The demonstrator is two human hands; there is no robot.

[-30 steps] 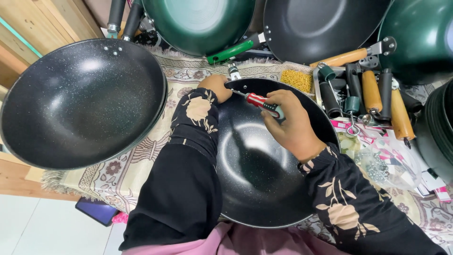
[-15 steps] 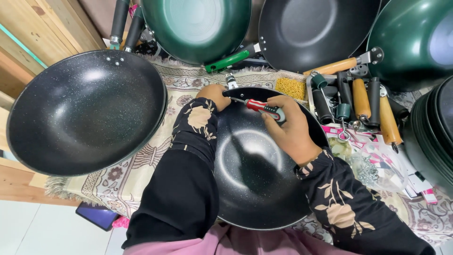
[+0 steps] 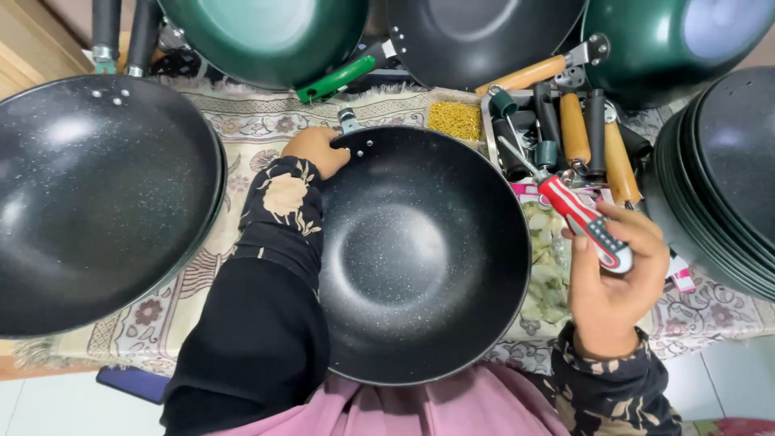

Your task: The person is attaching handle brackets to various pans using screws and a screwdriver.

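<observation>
A pink-and-white flat packet [image 3: 683, 279] lies on the cloth beside the stacked black pans [image 3: 726, 178].

Both arms wear long black sleeves printed with beige flowers and leafy sprigs. On the left sleeve [image 3: 278, 242] a large pale blossom sits near the cuff, with plain black cloth farther up toward the elbow. The right sleeve [image 3: 617, 387] shows smaller sprigs around its gathered cuff. Pink fabric [image 3: 452, 408] covers the lap between them. The left hand [image 3: 319, 149] and right hand [image 3: 613, 278] are bare, without rings or gloves.
</observation>
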